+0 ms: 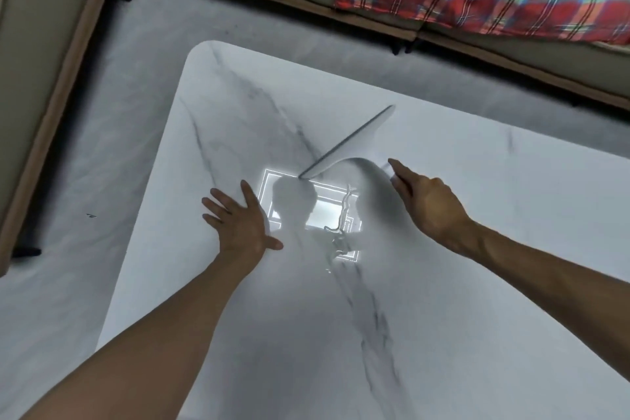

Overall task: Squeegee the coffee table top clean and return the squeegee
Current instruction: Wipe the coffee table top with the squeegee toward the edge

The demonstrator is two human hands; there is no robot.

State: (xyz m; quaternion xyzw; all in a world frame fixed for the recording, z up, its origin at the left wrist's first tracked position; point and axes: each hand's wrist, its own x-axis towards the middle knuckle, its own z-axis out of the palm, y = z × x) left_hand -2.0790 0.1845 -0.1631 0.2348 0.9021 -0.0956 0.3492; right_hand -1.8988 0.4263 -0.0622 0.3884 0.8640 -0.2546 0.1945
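Plainly, pale grey one-piece plastic squeegee (354, 143) lies mid white marble-look bench (477, 249). Likely light, stiff, slick; take curved handle. Right hand (426, 204) released, fingertips touching handle. Left hand (238, 218) flat, empty.

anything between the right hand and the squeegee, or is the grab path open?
Nothing visible. The right hand is open, fingers extended right next to the white squeegee, which lies on the marble coffee table top. The left hand rests flat on the table off to the side, clear of that path.
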